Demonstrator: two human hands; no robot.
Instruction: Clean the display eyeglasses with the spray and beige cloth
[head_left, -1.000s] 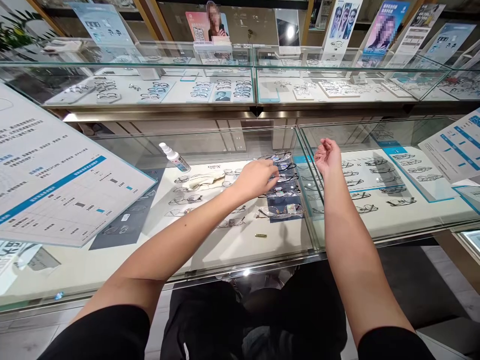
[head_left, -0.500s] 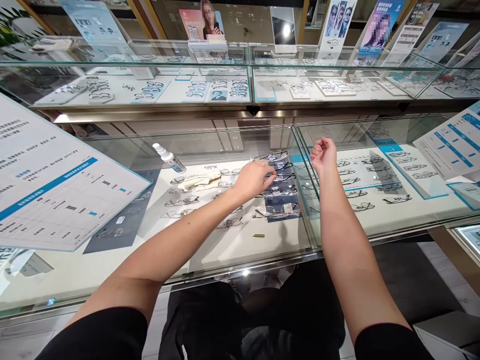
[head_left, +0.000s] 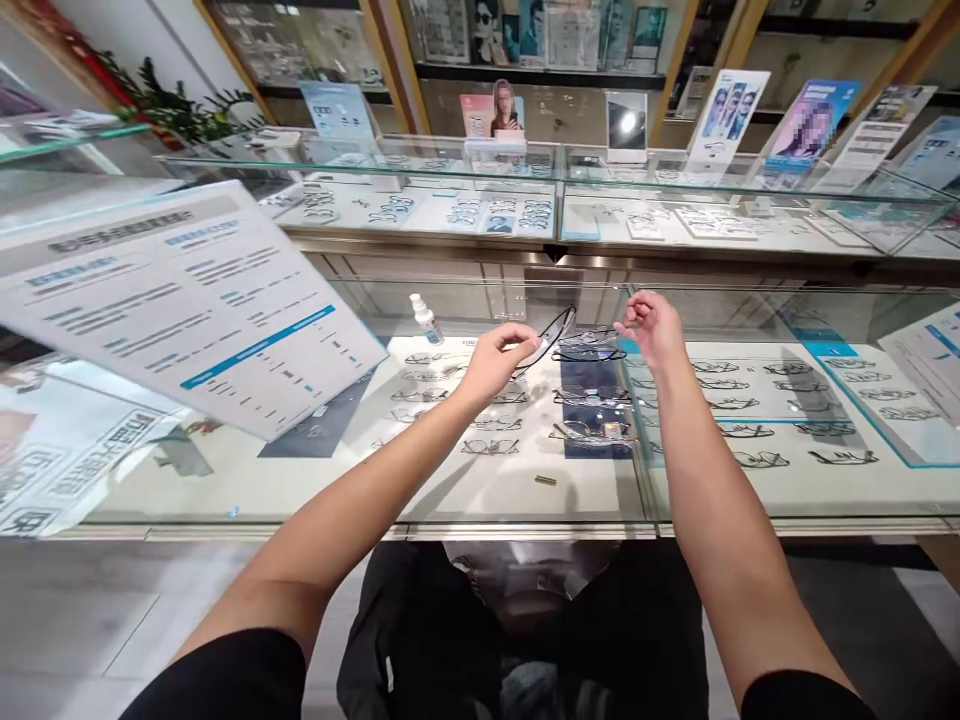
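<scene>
Grip: thumb and fingers of the left hand are together, clamped on a pair of dark-rimmed glasses.
Glasses: held up tilted over the glass counter, between the two hands, with a thin arm of the frame seeming to reach right.
Other hand: on the right, the right hand hangs with fingers curled just beside the frame; whether they touch it, I cannot tell from here.
Navy mat: nearer than the hands, a navy mat with a column of spectacles laid across it.
Gold piece: a small gold-coloured bar near the mat's near left corner.
Bottle: a white spray bottle stands to the left of the left hand and a little farther off.
Sheets: a large printed sheet slants across the left, and a smaller one leans at the right edge.
Far case: another glass display case holds more eyewear, with upright placards along its top.
Plant: a leafy plant, far left.
</scene>
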